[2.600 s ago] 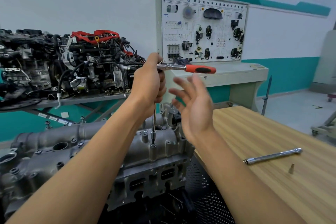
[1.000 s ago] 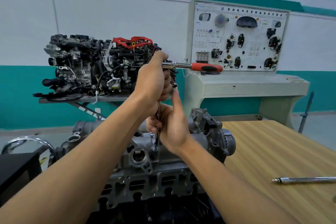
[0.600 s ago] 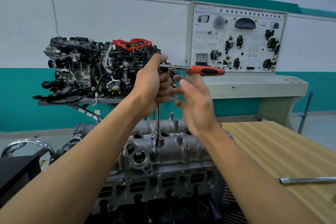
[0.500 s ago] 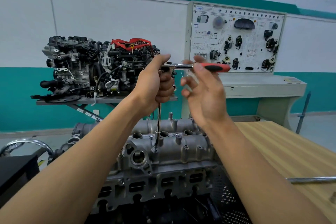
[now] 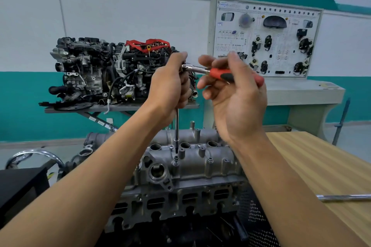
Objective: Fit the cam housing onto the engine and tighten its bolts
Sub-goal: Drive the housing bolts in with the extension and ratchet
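The grey cam housing (image 5: 200, 164) sits on top of the engine (image 5: 176, 204) in front of me. A ratchet with a red and black handle (image 5: 222, 74) stands on a long extension bar (image 5: 176, 128) whose tip is at a bolt (image 5: 176, 158) on the housing. My left hand (image 5: 170, 84) grips the ratchet head and the top of the bar. My right hand (image 5: 234, 94) curls its fingers around the red handle.
A wooden table (image 5: 325, 166) lies to the right with a steel bar (image 5: 345, 197) on it. Behind stand a display engine (image 5: 108, 70) on a stand and a training panel (image 5: 265, 36). A chrome ring (image 5: 34, 156) and a black box (image 5: 18, 188) are at the left.
My right hand rose from the extension bar near the housing up to the red handle and closed its fingers around it. My left hand stayed on the ratchet head.
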Tool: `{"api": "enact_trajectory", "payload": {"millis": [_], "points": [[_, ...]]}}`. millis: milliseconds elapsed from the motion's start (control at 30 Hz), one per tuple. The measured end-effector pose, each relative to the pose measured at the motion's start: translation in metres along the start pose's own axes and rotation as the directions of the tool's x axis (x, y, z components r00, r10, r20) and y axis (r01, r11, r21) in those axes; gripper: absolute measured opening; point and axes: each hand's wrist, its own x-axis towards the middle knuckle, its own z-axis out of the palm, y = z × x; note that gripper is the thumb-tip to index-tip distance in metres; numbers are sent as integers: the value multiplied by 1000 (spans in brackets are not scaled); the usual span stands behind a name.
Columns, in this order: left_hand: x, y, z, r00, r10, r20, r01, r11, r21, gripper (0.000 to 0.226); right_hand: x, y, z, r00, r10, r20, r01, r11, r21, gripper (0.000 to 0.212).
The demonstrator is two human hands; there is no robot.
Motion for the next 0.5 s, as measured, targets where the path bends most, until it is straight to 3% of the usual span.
{"api": "enact_trajectory", "payload": {"millis": [500], "points": [[-6, -10, 4, 995, 51, -83, -42, 994, 104, 65, 14, 9, -28, 974, 227, -27, -218, 959, 182, 29]]}}
